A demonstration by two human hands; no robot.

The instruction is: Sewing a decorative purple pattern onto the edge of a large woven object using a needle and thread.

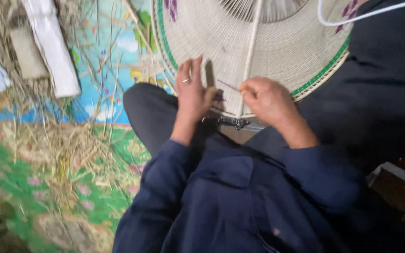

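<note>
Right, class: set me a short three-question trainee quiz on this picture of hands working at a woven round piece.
1. True or false: both hands touch the woven disc.
2. Which hand wears a ring?
3. What lies on the mat: A straw, B coins, C cloth?

Key: 1 true, the left hand and right hand both rest on it. 2 left. 3 A, loose straw.

Left hand point(192, 93), ring on one finger, lies flat with fingers point(191, 70) extended upward; right hand point(268, 99) is curled, fingers pinched together; both forearms in dark blue sleeves.
</note>
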